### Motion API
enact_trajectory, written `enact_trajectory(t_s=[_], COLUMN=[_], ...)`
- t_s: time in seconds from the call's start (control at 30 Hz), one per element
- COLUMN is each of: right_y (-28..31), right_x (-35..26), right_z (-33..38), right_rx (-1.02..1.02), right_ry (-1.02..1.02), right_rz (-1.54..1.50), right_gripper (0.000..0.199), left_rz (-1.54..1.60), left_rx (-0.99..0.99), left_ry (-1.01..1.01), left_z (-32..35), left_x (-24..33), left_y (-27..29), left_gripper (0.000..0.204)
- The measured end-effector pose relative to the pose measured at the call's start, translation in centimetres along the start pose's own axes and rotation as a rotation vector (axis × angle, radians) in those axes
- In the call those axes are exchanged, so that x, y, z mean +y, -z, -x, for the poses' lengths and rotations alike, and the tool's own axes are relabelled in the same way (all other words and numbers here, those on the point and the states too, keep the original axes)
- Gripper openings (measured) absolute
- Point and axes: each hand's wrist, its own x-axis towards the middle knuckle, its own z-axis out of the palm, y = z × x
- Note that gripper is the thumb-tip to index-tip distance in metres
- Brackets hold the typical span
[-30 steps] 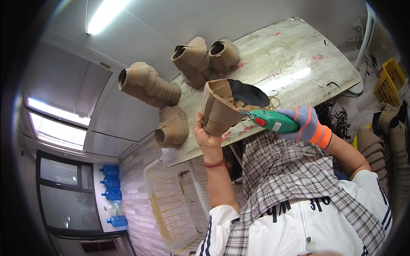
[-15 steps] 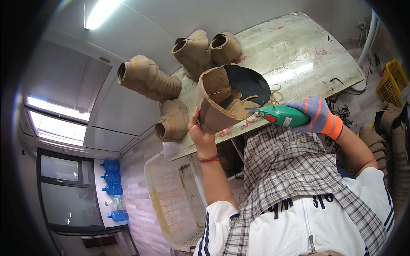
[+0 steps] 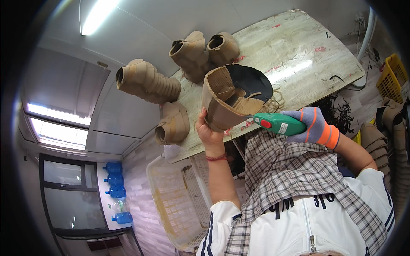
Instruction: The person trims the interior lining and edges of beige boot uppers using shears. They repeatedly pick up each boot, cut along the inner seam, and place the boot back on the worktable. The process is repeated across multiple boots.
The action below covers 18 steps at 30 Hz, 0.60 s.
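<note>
Tan upper (image 3: 223, 113) sits above the clasping left grip (image 3: 211, 135), right grip (image 3: 313, 125) clenching green cutter (image 3: 277, 122).

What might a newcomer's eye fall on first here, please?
Probably the green handheld tool with a red button, in the grey-gloved right hand, its tip at the rim of the tan, boot-shaped piece in the bare left hand. Next, perhaps, the ribbed tan stack at the left end of the pale table, and the glowing white tube light at upper left.
</note>
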Motion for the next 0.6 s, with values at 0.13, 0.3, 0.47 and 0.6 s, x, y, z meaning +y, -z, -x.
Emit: enact_trajectory(t_s=[0.13,0.3,0.47,0.6], right_y=[-0.9,-1.7,-2.2,-2.1], right_x=[-0.7,-0.4,-0.8,-0.7], right_z=[-0.2,-0.3,-0.7,-1.0], right_rx=[0.007,0.072,0.146,0.184], right_ry=[-0.135,-0.187,-0.256,-0.326], right_rz=[-0.198,-0.307,-0.397,-0.405], right_gripper=[0.069,0.067,0.064,0.065], left_rz=[-0.094,-0.425,-0.523,-0.620], left_rx=[0.017,0.055,-0.024,-0.093], left_ry=[-0.101,-0.259,-0.294,-0.296], left_z=[0.5,1.2,1.5,1.5], left_x=[-1.4,-3.1,-4.7,-5.9], left_y=[-0.6,-2.3,-2.1,-2.4], left_gripper=[0.037,0.039,0.041,0.040])
